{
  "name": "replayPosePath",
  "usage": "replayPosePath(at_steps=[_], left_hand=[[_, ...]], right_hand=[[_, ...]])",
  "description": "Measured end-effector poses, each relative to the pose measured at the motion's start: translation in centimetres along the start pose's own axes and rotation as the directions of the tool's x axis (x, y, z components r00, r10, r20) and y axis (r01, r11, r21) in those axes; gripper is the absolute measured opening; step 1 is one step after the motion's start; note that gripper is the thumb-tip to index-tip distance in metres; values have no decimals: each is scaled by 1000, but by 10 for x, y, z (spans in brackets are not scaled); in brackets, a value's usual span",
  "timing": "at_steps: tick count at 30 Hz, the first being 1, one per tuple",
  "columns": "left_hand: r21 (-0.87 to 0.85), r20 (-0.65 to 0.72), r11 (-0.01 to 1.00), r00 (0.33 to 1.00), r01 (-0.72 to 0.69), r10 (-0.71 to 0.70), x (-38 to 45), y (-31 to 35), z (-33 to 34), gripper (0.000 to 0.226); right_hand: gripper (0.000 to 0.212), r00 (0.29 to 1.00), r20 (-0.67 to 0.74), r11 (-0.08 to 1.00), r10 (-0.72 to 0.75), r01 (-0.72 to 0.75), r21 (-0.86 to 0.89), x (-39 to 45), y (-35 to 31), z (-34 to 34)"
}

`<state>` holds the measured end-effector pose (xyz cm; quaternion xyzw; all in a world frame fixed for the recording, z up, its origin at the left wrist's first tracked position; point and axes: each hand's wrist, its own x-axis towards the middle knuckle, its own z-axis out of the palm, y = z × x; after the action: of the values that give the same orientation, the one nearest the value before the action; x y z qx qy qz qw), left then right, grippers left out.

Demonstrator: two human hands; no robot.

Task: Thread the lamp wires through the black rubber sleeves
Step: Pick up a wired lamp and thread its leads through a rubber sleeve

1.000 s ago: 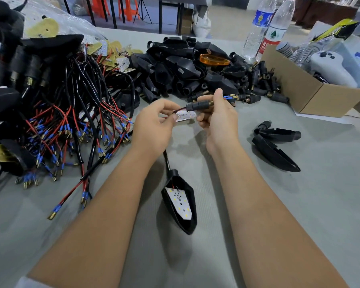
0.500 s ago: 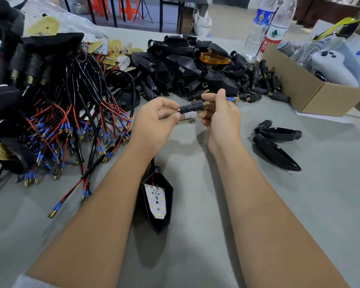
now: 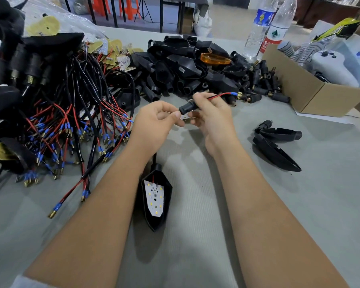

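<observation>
Grey cloth worktable (image 3: 299, 215), lamp-wiring station, both my hands at centre.

Item held: black rubber sleeve (image 3: 187, 107), pinched by my right hand (image 3: 213, 119); red wire (image 3: 220, 95) exits it toward 2 o'clock. My left hand (image 3: 154, 123) has fingers curled, thumb at the sleeve's left end. Lamp housing (image 3: 156, 200) at 6 o'clock; wire bundle (image 3: 71, 121) at 9; cardboard box (image 3: 299, 90) at 2.

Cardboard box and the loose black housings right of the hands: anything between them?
Nothing: in the head view, only bare grey table separates the cardboard box from the two black housings.
</observation>
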<state>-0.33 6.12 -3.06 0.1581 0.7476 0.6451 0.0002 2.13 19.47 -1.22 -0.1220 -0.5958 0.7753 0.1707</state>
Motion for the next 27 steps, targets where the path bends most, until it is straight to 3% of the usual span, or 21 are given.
replayPosePath(at_steps=[7,13,18,21,27], left_hand=[[11,-25,1000,1000,-12,12,-2,4,0,9],[-117,-56,979,983,168,-176,6,5,-1,25],[-38,-27,995,995,95,-97,1,3,0,27],[-88,-9,995,999,48,-49,-1,3,-1,21],[-205,-25,976,997,69,-75,0,2,-1,15]], right_hand=[[7,998,63,1000,-8,6,28,-2,1,1],[9,995,77,997,-65,68,-26,-3,2,0],[11,997,-13,985,-70,67,-161,0,5,-1],[13,996,-59,975,-71,57,-217,1,7,-1],[7,990,135,997,-50,41,65,-2,1,-2]])
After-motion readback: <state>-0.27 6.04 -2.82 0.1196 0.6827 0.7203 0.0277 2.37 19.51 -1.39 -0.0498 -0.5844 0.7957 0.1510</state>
